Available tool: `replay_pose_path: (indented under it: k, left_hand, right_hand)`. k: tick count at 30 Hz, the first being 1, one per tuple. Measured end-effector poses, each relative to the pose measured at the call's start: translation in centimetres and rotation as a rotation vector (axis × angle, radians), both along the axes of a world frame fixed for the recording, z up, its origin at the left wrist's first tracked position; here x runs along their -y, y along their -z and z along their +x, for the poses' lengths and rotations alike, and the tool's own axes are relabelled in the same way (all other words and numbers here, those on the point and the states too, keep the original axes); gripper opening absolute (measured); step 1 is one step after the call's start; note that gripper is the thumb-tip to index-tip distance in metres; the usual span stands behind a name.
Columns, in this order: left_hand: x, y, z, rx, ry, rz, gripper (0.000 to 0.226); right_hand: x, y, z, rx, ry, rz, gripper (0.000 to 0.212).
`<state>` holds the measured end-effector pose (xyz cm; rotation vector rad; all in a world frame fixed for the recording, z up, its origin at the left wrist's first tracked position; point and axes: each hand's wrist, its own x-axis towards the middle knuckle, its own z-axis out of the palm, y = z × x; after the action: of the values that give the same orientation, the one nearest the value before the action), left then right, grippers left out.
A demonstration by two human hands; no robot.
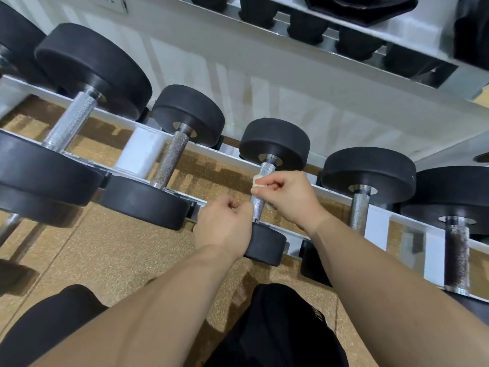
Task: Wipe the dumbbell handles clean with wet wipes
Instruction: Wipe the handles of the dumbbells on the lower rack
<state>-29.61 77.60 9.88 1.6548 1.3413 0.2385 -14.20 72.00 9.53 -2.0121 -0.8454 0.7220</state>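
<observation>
Pinching a wipe [260, 181] round the handle [257, 205], the right hand [288, 197] grips both; the left hand [225, 226] curls beside the head [267, 246] at the rack [140, 152]'s front edge, hold unclear.

The floor [119, 255] is that speckled tan cork-looking stuff laid in big tiles, with darker brown blocky patches under the rack [379, 226]. The rack is white painted metal, slanted rails with a fat white cross brace [140, 152] between them, and there's an upper tier [412, 30] top right, also white, with a shiny chrome-ish strip [397, 53] along it. The wall [264, 75] behind is white with vertical grooves like panelling and has a few yellowish streaks on it; the light's pretty even, shadows soft.
</observation>
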Motion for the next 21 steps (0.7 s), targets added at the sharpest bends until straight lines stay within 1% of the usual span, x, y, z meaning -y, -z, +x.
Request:
replay_pose_path:
  k: [3,5,7,9,12,13,15,16,17,18,21]
  left_hand:
    - [0.0,0.2,0.0,-0.014,0.009,0.005,0.025]
    - [-0.1,0.5,0.0,-0.025,0.01,0.003,0.028]
    - [-0.1,0.6,-0.1,-0.021,0.014,-0.005,0.026]
    - [0.0,0.6,-0.1,-0.011,0.029,0.013,0.025]
    - [-0.1,0.5,-0.1,-0.014,0.044,0.027,0.024]
    - [-0.1,0.5,-0.1,-0.01,0.042,0.025,0.022]
    - [-0.1,0.4,-0.2,-0.002,0.037,0.027,0.018]
    - [0.0,0.3,-0.2,-0.001,0.038,0.033,0.017]
    - [0.0,0.2,-0.3,0.003,0.038,0.037,0.017]
    - [0.0,0.1,-0.4,0.011,0.034,0.038,0.018]
    - [0.2,0.0,-0.4,0.018,0.03,0.036,0.02]
  right_hand:
    - [0.2,0.5,-1.0,0.066,0.004,-0.033,0.008]
    - [0.1,0.5,-1.2,0.182,-0.058,-0.077,0.007]
    - [-0.6,0.0,-0.7,0.323,-0.125,-0.095,0.007]
    - [-1.7,-0.6,0.7,0.398,-0.11,-0.062,0.008]
    - [-2.4,-0.7,1.3,0.361,-0.001,-0.037,0.007]
    - [-2.0,-0.5,0.8,0.331,-0.006,-0.041,0.007]
    - [-0.4,-0.1,-0.6,0.288,-0.122,-0.105,0.01]
    - [0.3,0.0,-1.3,0.286,-0.206,-0.146,0.007]
    - [0.6,0.0,-1.5,0.304,-0.268,-0.163,0.003]
    - [0.5,-0.2,-1.3,0.334,-0.28,-0.155,0.003]
    - [-1.1,-0.4,0.5,0.384,-0.099,-0.033,0.006]
